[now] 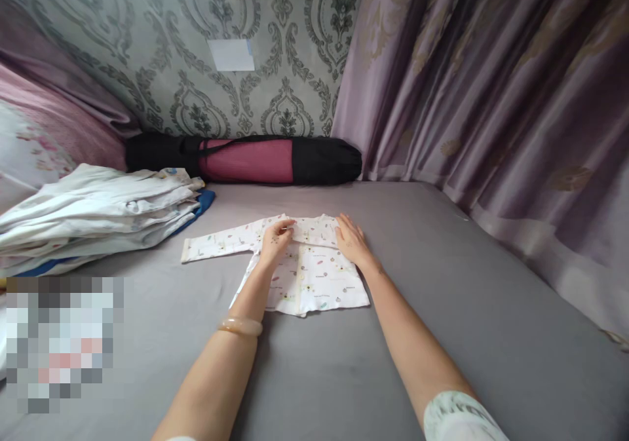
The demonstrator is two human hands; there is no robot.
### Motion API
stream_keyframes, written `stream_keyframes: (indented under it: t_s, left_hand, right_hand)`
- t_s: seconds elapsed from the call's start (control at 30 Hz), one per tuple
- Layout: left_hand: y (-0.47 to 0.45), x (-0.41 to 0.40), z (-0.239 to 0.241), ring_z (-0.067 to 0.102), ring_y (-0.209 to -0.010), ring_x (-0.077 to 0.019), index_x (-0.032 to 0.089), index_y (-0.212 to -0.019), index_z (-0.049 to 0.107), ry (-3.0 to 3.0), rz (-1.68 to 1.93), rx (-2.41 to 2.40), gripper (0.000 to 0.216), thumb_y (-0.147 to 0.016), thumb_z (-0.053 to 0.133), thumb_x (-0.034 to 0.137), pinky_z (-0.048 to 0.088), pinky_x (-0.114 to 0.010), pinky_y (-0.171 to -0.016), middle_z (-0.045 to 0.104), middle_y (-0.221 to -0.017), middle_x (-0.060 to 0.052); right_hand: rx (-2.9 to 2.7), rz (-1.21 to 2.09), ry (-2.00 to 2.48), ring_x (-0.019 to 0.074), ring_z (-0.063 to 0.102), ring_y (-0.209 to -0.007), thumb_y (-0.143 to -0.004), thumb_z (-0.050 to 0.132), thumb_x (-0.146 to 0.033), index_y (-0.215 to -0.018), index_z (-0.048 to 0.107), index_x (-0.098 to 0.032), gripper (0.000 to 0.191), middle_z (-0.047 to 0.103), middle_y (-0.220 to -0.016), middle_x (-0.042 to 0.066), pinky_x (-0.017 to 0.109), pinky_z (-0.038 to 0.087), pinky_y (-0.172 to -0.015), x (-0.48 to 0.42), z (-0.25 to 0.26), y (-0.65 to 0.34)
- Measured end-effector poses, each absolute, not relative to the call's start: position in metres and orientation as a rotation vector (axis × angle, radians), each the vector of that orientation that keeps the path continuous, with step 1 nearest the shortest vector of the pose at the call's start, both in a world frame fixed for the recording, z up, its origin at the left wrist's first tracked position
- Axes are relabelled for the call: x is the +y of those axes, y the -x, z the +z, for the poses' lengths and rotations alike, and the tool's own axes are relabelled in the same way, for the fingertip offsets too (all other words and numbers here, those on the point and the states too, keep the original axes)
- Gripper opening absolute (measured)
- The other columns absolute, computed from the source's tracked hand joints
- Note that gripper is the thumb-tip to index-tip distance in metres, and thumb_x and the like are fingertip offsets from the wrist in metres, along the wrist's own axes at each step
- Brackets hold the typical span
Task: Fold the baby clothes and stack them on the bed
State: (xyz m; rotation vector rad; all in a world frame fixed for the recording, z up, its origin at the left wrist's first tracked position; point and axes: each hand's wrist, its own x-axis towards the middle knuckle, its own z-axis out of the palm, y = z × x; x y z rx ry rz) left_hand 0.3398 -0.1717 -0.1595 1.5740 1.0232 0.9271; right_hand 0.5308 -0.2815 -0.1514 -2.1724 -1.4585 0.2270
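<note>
a small white printed shirt lies flat, centered on a gray sheet, one sleeve stretched toward nine o'clock, the other folded across its chest. the left hand bends its fingers narrow there; whether it pinches the fabric is hard to tell. the right hand spreads flat at the shirt's two-o'clock edge. sheet stretches wide from three to six o'clock. a clothes pile stands at ten, a black-and-maroon bag at eleven, a purple curtain at two.

Head-worn view; forward and down; near the grey sheet
</note>
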Motion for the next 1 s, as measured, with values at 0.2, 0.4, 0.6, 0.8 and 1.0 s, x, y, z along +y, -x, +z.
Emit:
stream_keyframes:
  t_s: [0.2, 0.4, 0.6, 0.8, 1.0]
  left_hand:
    - [-0.336, -0.169, -0.162, 0.057, -0.069, -0.0158, 0.015, -0.110, 0.072, -1.764, 0.928, 1.058, 0.044, -0.072, 0.052, 0.021, 0.049, -0.028, -0.071, 0.065, -0.082, -0.004]
    - [-0.335, -0.167, -0.163, 0.060, -0.092, -0.0211, 0.015, -0.112, 0.070, -2.047, 0.861, 1.101, 0.044, -0.075, 0.046, 0.013, 0.047, -0.034, -0.092, 0.065, -0.104, -0.009]
    - [-0.334, -0.165, -0.170, 0.059, -0.102, -0.0239, 0.015, -0.115, 0.066, -2.173, 0.829, 1.070, 0.047, -0.074, 0.044, 0.009, 0.045, -0.036, -0.098, 0.060, -0.110, -0.011]
    - [-0.334, -0.161, -0.182, 0.057, -0.102, -0.0232, 0.014, -0.114, 0.061, -2.281, 0.879, 0.967, 0.047, -0.072, 0.042, 0.006, 0.044, -0.039, -0.099, 0.057, -0.107, -0.011]
    - [-0.335, -0.158, -0.187, 0.054, -0.103, -0.0224, 0.013, -0.116, 0.057, -2.351, 0.839, 0.950, 0.051, -0.068, 0.043, 0.001, 0.043, -0.037, -0.098, 0.054, -0.105, -0.010]
  right_hand:
    - [-1.684, 0.248, 2.312, 0.0233, 0.005, -0.150, -0.101, 0.023, -0.040, -0.154, 0.025, -0.014, 0.059, 0.013, -0.163, 0.009, 0.049, 0.002, -0.120, -0.285, -0.154, -0.519]
    - [-1.705, 0.256, 2.359, 0.0242, 0.004, -0.150, -0.101, 0.020, -0.045, -0.155, 0.022, -0.011, 0.064, 0.011, -0.163, 0.010, 0.049, 0.003, -0.120, -0.284, -0.154, -0.518]
    - [-1.705, 0.269, 2.381, 0.0243, 0.004, -0.150, -0.101, 0.020, -0.047, -0.155, 0.021, -0.011, 0.065, 0.009, -0.163, 0.011, 0.049, 0.003, -0.120, -0.283, -0.154, -0.519]
    - [-1.694, 0.286, 2.429, 0.0236, 0.004, -0.150, -0.100, 0.018, -0.048, -0.155, 0.020, -0.011, 0.067, 0.009, -0.163, 0.011, 0.048, 0.005, -0.120, -0.283, -0.153, -0.518]
    - [-1.669, 0.304, 2.452, 0.0239, 0.004, -0.150, -0.100, 0.018, -0.049, -0.155, 0.018, -0.006, 0.070, 0.008, -0.163, 0.011, 0.047, 0.006, -0.120, -0.282, -0.151, -0.517]
